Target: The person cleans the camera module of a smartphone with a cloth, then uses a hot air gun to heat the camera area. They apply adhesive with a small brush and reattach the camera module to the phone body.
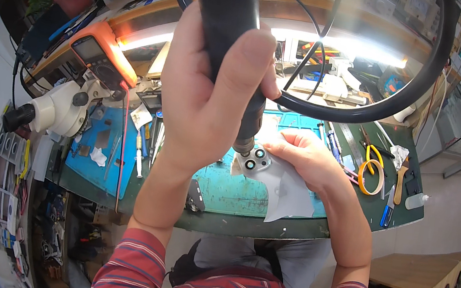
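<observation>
Left hand point(208, 89) wraps tight around a black hot-air wand point(230, 33), its nozzle just over the phone's point(272, 178) camera lenses; right hand point(302, 153), fingers flat, pins the phone beside the nozzle. Best kept steady, nozzle circling, fingertips clear of the heat.

You have two hands in play: your left hand point(208, 94) and your right hand point(301, 156). At twelve o'clock sits one black hot-air handle point(229, 21). One phone back point(272, 178) lies at centre, with three camera rings. At three o'clock: one tape roll point(370, 177). At nine o'clock: one microscope point(54, 109), one orange multimeter point(102, 54).
</observation>
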The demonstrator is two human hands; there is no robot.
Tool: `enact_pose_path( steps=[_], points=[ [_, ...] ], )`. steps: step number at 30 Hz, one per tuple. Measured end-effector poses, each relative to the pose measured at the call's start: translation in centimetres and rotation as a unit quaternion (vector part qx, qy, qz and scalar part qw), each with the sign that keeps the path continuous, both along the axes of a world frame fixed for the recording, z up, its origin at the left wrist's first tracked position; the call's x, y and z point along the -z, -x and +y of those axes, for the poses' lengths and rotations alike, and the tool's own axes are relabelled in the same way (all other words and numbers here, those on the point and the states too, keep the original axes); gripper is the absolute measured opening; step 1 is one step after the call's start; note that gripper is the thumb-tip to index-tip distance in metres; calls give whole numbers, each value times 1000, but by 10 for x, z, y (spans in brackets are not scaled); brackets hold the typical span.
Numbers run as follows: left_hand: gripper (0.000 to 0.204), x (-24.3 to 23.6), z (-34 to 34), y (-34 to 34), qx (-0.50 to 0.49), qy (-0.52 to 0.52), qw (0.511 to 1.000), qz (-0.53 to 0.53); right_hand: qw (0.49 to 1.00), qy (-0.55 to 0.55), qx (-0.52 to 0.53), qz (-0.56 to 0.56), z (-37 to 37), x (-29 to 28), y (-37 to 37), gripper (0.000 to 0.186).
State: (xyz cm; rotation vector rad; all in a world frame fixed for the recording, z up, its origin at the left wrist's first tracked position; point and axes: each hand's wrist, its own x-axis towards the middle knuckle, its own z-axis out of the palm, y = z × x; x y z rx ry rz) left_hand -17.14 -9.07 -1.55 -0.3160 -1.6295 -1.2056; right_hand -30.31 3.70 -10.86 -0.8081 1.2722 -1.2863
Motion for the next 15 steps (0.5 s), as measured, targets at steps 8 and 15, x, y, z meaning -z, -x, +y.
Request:
enact_pose_path(
  steps=[8, 15],
  points=[
    [33, -1, 0, -4, 3, 7, 1000, -3, 1000, 3, -4, -3, -2, 8, 2, 24],
    [32, -1, -1, -1, 3, 17, 1000, 0, 1000, 6, -11, 12, 0, 5, 1, 27]
  ],
)
